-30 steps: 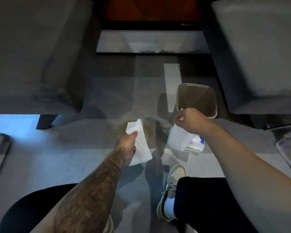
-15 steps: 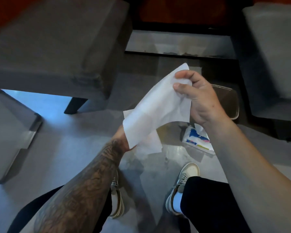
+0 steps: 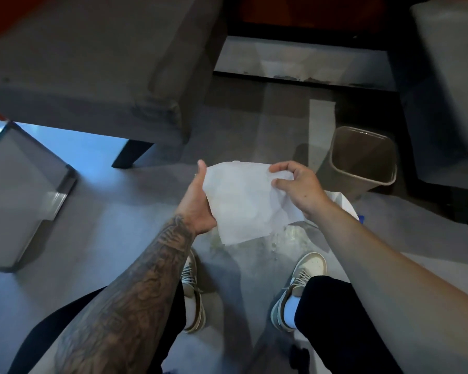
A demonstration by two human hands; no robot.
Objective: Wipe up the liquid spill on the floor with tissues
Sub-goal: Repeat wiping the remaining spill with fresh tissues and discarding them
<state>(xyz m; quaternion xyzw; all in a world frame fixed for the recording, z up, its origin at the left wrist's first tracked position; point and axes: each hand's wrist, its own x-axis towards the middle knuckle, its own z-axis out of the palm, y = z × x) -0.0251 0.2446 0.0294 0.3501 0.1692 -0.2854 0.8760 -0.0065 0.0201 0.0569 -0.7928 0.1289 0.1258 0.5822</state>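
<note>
Just the one head view here, looking down. We can see the left hand (image 3: 197, 203) holding the left edge of a white tissue (image 3: 243, 203), thumb sticking up along the edge and fingers hidden behind the sheet. The right hand (image 3: 300, 187) pinches the top right corner between thumb and fingertips. So the tissue is spread out flat between both hands, up in the air, and its lower edge hangs over the spill (image 3: 281, 238). The spill is a wet, slightly yellowish patch with droplets on the floor (image 3: 106, 238), just ahead of the two pale sneakers (image 3: 305, 273).

Label-wise, we can't read anything. A white tissue pack (image 3: 343, 203) pokes out behind the right wrist with a sliver of blue print, but most of it is covered by the arm.

The floor is smooth grey and a bit glossy. A brownish waste bin (image 3: 362, 157) stands open near the right hand, just beside a grey armchair (image 3: 449, 76) on the right. Another grey armchair (image 3: 92, 63) with a dark leg sits at upper left, and a dark-framed glass table (image 3: 19, 190) is at the far left edge. Between the chairs there's a dark wood-toned wall with a pale baseboard strip (image 3: 295, 60).
</note>
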